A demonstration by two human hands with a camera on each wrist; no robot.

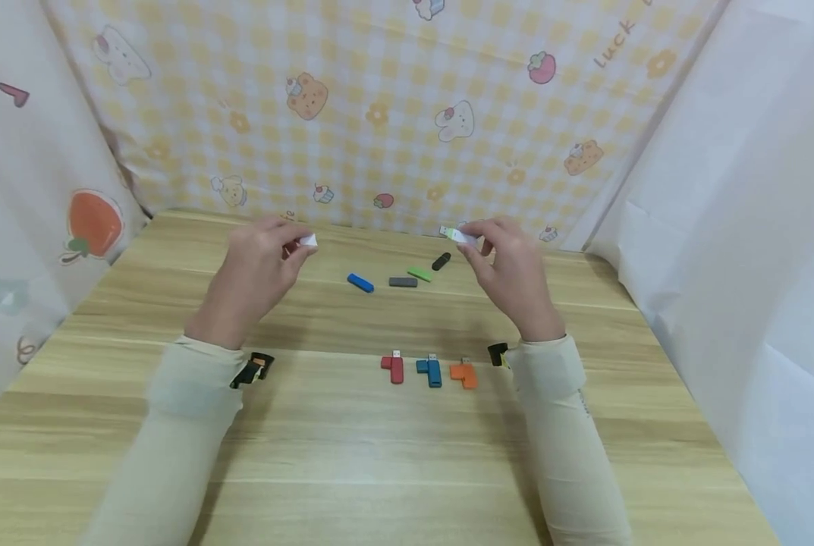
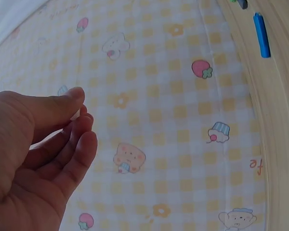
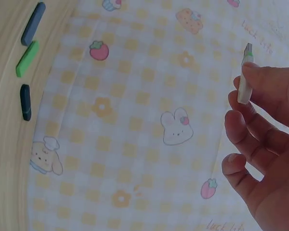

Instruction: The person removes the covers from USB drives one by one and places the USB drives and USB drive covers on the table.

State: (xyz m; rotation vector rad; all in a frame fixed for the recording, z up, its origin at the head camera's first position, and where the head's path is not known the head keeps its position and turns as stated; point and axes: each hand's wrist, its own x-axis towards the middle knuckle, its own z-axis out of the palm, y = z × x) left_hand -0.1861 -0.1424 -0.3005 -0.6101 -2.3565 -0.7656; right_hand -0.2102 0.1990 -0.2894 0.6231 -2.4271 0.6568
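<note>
My right hand (image 1: 516, 273) pinches a white and light-green USB flash drive (image 1: 458, 236) between thumb and fingers, its metal plug bare and pointing left. In the right wrist view the USB flash drive (image 3: 245, 79) stands nearly upright, plug at the top. My left hand (image 1: 253, 265) pinches a small white piece (image 1: 308, 240) that looks like a cap. Mostly hidden by the fingers, only a sliver of it shows in the left wrist view. Both hands are raised above the far part of the table, well apart from each other.
On the wooden table (image 1: 352, 455), a red (image 1: 397, 370), a blue (image 1: 435, 373) and an orange USB drive (image 1: 469, 375) lie with plugs exposed. Farther back lie a blue stick (image 1: 361, 283), a grey one (image 1: 403, 282), a green one (image 1: 419, 274) and a black one (image 1: 441, 262). Patterned cloth (image 1: 379, 152) stands behind.
</note>
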